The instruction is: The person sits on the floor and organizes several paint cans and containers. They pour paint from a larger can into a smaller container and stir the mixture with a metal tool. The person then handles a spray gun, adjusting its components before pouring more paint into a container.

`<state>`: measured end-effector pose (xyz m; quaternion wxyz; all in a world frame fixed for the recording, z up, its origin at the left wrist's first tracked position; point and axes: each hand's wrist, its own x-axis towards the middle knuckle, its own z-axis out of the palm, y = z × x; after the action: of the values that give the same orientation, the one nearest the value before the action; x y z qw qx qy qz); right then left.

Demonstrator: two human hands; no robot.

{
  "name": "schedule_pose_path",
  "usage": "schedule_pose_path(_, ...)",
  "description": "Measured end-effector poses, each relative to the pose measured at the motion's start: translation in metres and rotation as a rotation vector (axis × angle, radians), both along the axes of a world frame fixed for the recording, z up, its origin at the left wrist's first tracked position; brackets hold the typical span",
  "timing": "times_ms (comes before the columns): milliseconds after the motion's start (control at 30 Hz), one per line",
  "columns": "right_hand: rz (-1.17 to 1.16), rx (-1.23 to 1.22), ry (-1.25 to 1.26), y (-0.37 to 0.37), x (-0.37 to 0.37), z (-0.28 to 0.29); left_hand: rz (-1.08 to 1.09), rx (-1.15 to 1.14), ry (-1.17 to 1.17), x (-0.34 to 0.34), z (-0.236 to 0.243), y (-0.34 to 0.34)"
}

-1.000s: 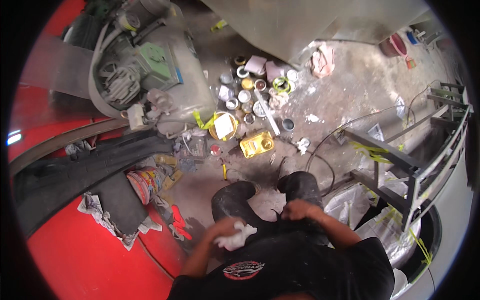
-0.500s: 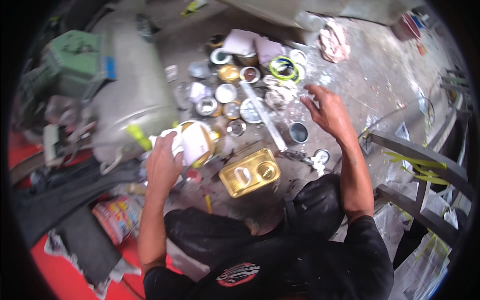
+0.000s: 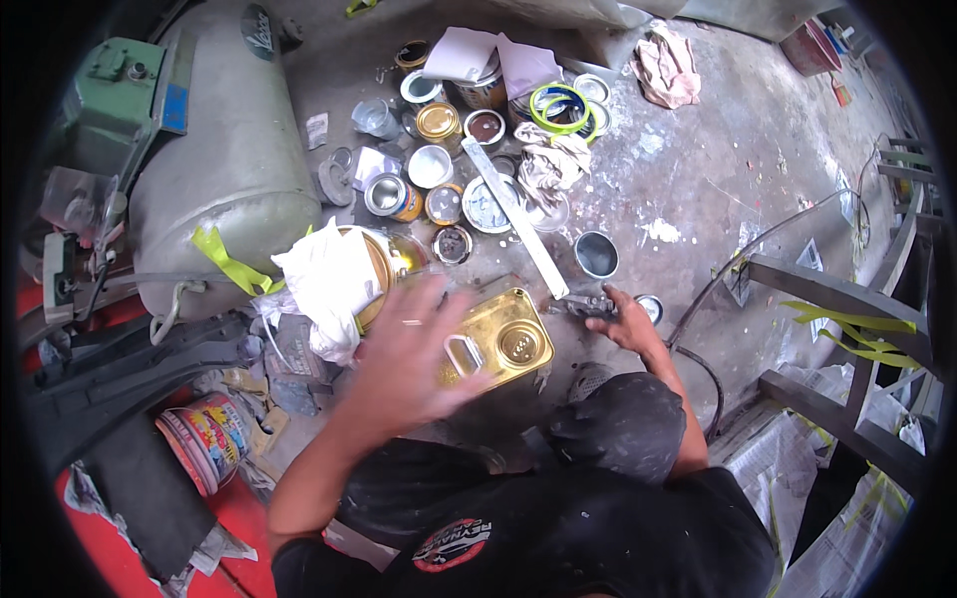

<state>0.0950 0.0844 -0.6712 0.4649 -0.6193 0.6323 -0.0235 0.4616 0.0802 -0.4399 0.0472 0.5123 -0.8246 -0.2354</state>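
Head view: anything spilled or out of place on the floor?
Yes: white splotches mark the grey concrete floor right of the round metal cans, possibly spilled material. A crumpled pale pink cloth also lies loose, apart from the cluster.

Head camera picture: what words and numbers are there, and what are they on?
I can't copy printed words, but here's where they are:
Black cloth T-shirt: lettering on a red-and-white oval emblem, partly readable.
Grey metal cylindrical tank: pale lettering on a dark oval badge.
Multicoloured round plastic bucket: print too small to read.
Green metal machine: blue rectangular label, too small to read.
Gold rectangular metal can: cap marks too small to read.
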Motion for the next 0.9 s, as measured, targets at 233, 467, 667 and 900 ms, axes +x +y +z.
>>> schedule_pose_path(233,-0.202,0.141,-0.367,0.009,-0.004,-0.036,-0.1,0.139,-0.275,-0.045,-0.047,0.009)
schedule_pose_path(467,-0.272,0.095,-0.248,0.016,-0.011,-0.021,0.325,0.159,-0.337,-0.025,-0.039,0.007)
schedule_pose_path(667,-0.167,0.057,-0.212,0.01,-0.011,0.004,0.325,0.074,-0.071,0.027,-0.035,0.022)
schedule_pose_path(900,-0.176,-0.021,-0.178,0.002,-0.049,0.043,1.361,-0.133,0.315,0.171,-0.153,0.143)
